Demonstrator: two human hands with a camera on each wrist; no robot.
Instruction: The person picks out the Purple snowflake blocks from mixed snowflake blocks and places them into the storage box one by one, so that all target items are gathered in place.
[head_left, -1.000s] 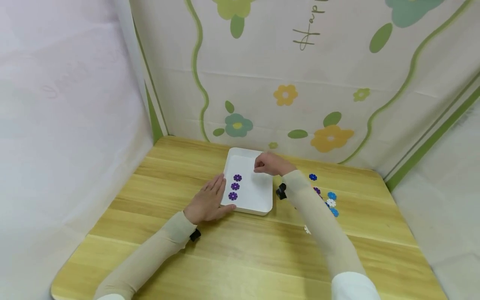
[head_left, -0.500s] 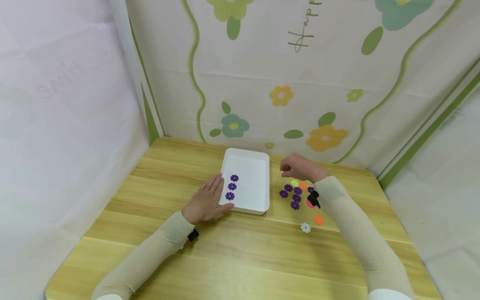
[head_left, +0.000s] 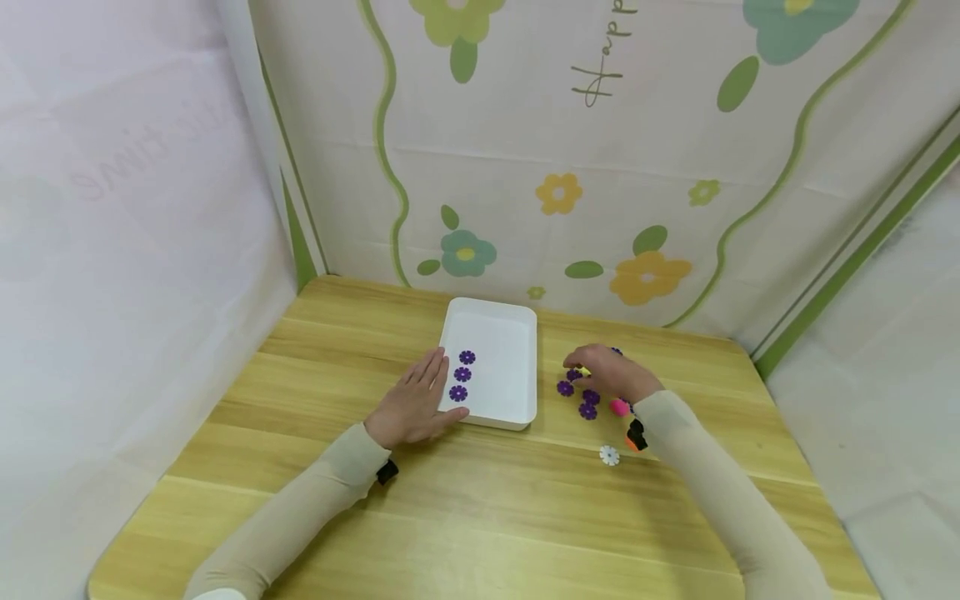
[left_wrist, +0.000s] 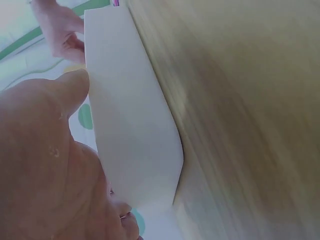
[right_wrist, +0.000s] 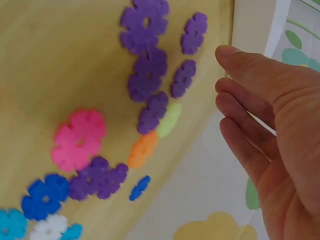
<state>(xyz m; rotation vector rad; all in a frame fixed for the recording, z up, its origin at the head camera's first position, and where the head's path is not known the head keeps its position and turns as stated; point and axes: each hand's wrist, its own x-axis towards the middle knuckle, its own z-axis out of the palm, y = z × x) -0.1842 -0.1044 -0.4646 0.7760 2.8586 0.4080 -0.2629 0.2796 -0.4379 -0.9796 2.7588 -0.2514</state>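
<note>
My left hand (head_left: 408,404) lies with straight fingers along the left rim of a shallow white tray (head_left: 502,367), its thumb at the near edge. Three purple flower-shaped discs (head_left: 458,393) form a column inside the tray, on its left. To the right of the tray, my right hand (head_left: 611,371) is low over a loose group of coloured flower discs and hides part of it. In the right wrist view, the thumb and fingers of this hand (right_wrist: 280,130) are spread apart, with nothing between them, beside several purple discs (right_wrist: 132,30).
Around the purple discs lie a pink disc (right_wrist: 65,147), an orange disc (right_wrist: 145,147), a yellow-green disc (right_wrist: 170,120) and a blue disc (right_wrist: 35,197). A white disc (head_left: 603,457) lies nearer the front on the wooden table (head_left: 480,508). A flower-printed cloth (head_left: 510,167) hangs behind the table.
My right hand has gone from above the tray rightward, then down over the loose discs. The left hand stays at the tray rim. Three purple discs in the tray keep their places.
</note>
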